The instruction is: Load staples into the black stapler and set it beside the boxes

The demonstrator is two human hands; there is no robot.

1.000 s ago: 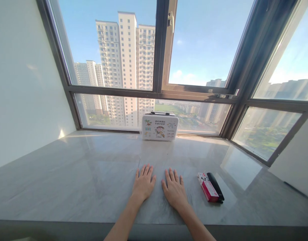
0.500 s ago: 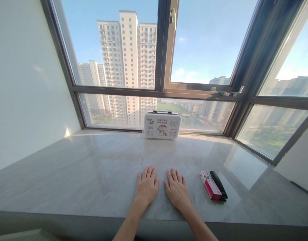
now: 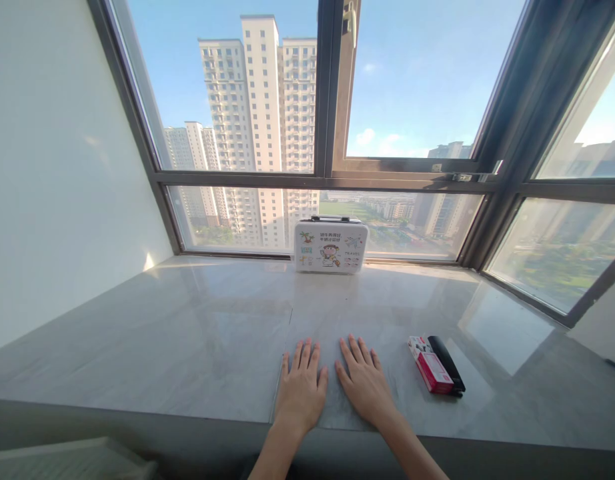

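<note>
My left hand (image 3: 300, 387) lies palm down on the grey marbled windowsill (image 3: 187, 347), its fingers stretched out and holding nothing. Beside it, a short gap to the right, my right hand (image 3: 363, 381) rests flat the same way, fingers a little apart. To the right of that hand lies a small red and white box (image 3: 432, 370). A black stapler (image 3: 447, 363) lies against the box's right side. Farther back, a white case (image 3: 330, 247) with cartoon prints and a black handle stands upright near the window.
Dark window frames (image 3: 237, 179) border the sill at the back and right, with tall buildings outside. A white wall (image 3: 62, 167) closes off the left side. Below the sill's front edge, a pale object (image 3: 72, 460) shows at the bottom left.
The view has shifted slightly, so the sill's contents appear a little farther right. Both hands stay flat on the sill; the left sits slightly lower in view. The case, box and stapler stay put.
</note>
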